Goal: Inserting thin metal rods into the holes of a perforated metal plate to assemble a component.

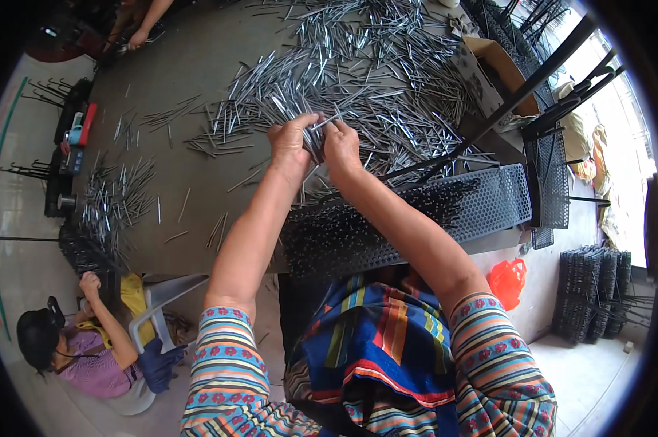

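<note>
Over the near edge of a big loose heap of thin grey metal rods (387, 80), my two hands work close together. My left hand (290, 142) is closed around a bunch of metal rods (313, 143), their ends fanning out above the fingers. From the other side, my right hand (342, 146) grips the same bunch, fingers bent in against it. Below my right forearm lies a long black perforated panel (500, 193). Many small dark ends crowd its left part, while bare holes show at its right end.
An open cardboard box (482, 73) stands right of the heap, with a dark bar (533, 80) slanting past it. Smaller rod piles (117, 197) lie on the table (179, 164) at left. One person (88, 357) sits lower left; another's hand (137, 39) shows top left.
</note>
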Demonstrator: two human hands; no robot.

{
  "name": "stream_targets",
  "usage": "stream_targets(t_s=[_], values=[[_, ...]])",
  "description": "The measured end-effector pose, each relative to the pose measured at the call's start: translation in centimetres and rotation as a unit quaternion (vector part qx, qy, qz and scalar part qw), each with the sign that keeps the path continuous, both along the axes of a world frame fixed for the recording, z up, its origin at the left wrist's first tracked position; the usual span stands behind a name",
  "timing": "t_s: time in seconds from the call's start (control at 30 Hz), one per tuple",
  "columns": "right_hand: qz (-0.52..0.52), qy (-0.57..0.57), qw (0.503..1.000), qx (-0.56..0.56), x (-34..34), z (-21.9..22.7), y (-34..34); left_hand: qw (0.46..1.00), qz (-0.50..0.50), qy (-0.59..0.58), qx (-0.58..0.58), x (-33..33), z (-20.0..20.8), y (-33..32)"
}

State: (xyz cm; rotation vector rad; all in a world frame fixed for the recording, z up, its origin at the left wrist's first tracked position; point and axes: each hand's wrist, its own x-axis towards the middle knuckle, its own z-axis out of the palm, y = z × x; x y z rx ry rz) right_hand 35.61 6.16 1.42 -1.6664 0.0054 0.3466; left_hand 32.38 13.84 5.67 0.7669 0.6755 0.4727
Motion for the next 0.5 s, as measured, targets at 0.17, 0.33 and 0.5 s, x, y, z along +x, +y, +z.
stream_targets(t_s=[0.17,0.33,0.5], values=[[0.039,0.010,0.998,0.046,-0.6,2.9,-2.1,0.998,-0.061,0.002,-0.008,-3.0,-1.9,3.2],[0.067,-0.110,0.991,0.026,-1.2,3.5,-4.7,0.988,0.010,-0.019,0.152,-6.3,-4.8,5.7],[0.164,-0.184,0.967,0.059,-4.8,5.9,-4.7,0.914,0.053,0.072,0.396,-9.9,-10.2,7.8]])
